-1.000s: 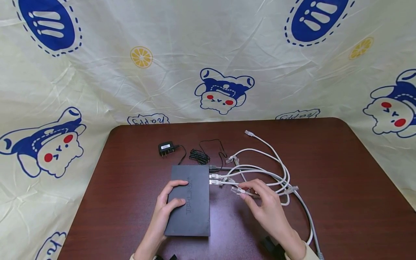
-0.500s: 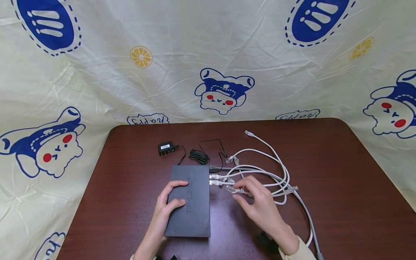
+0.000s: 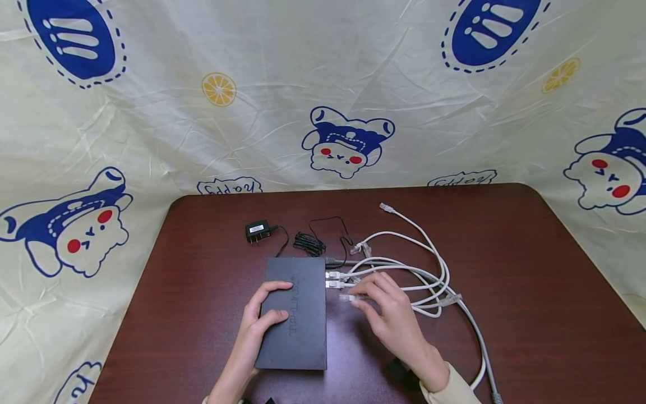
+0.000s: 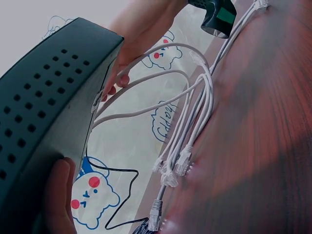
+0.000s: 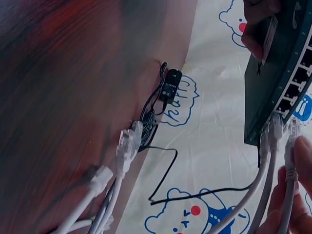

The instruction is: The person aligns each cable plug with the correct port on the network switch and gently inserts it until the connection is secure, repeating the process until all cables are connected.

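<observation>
My left hand grips a dark network switch by its left side, thumb and a finger on top. Lifted off the table, the switch shows its row of ports in the right wrist view. Two white Ethernet cables are plugged in at the far end of that row, their plugs side by side. My right hand pinches the plug of another Ethernet cable just right of the switch. In the right wrist view this clear plug points at the ports, beside the plugged-in cables.
White and grey Ethernet cables loop over the brown table on the right, some with loose plugs. A black power adapter and its coiled cord lie behind the switch. A patterned cloth hangs behind the table.
My right hand has moved left with the pinched plug, closer to the switch's ports, drawing its cable along. The plug now points straighter at the switch. My left hand and the switch have barely moved.
</observation>
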The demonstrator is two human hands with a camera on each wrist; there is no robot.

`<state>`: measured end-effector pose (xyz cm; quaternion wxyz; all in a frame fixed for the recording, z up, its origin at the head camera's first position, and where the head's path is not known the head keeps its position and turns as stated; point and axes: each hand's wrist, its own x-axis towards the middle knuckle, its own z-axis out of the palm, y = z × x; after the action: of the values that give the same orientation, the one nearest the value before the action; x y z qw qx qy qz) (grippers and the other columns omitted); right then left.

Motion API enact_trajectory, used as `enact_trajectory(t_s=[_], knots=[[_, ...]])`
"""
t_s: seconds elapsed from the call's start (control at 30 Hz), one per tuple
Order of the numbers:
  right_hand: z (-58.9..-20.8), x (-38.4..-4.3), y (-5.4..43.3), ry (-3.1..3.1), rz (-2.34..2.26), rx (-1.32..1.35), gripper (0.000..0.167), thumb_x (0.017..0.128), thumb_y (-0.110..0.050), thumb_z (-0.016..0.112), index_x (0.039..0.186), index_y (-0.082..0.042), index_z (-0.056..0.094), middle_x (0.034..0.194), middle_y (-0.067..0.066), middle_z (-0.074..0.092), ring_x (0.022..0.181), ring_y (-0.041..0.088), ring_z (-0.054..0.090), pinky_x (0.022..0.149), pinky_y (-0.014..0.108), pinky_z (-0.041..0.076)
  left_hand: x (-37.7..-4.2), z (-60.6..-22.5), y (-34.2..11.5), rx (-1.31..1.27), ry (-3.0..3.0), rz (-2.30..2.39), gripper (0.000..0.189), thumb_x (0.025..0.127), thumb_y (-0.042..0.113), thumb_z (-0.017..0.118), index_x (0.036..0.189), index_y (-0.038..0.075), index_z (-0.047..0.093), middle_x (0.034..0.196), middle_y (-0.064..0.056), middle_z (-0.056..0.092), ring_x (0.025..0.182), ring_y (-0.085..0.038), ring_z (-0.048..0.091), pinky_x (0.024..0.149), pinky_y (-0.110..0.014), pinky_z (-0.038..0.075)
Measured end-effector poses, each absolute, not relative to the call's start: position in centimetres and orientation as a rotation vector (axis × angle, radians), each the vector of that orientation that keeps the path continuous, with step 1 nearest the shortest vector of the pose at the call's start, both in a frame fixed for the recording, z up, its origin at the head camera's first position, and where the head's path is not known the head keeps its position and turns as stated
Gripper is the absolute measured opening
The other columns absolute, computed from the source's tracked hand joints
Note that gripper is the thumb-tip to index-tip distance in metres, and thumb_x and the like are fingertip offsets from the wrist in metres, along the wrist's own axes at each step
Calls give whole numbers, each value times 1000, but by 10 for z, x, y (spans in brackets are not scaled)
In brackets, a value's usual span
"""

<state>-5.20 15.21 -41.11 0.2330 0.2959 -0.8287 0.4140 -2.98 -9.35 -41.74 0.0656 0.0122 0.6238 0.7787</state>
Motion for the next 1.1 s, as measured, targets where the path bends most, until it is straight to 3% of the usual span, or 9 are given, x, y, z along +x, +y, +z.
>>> enact_trajectory(t_s=[0.33,0.53,0.63,0.77,1.1], knots=[[-412,-56,142,-2130,1162,809,10,78,-6,74,88,-6,69,86,-2,66,80,16,59,76,23,44,-29,-415,-93,37,1882,2353,43,79,-1,57,121,7,58,129,-12,45,110,-34,41,85,-44,40],[-412,-57,138,-2123,1120,783,18,70,-1,77,85,-9,70,86,-2,61,82,16,56,76,25,42,-29,-414,-93,33,1895,2340,43,78,-1,57,121,8,59,130,-11,46,112,-34,41,88,-44,37],[-413,-58,135,-2117,1110,777,9,81,-17,73,84,-9,70,86,-3,61,81,15,55,75,25,41,-29,-414,-93,38,1899,2338,43,78,-1,57,121,8,59,130,-10,46,112,-34,41,89,-44,36],[-414,-59,132,-2111,1100,782,29,93,-33,57,83,-8,70,84,-4,62,79,15,57,74,25,42,-29,-415,-93,44,1904,2339,43,78,0,57,121,8,59,131,-10,46,113,-33,41,90,-44,35],[-414,-59,124,-2120,1004,753,30,94,-32,55,83,-9,70,81,-2,63,74,16,58,70,27,37,-29,-414,-91,40,1933,2330,43,79,-1,58,120,10,60,130,-9,47,111,-33,42,90,-44,35]])
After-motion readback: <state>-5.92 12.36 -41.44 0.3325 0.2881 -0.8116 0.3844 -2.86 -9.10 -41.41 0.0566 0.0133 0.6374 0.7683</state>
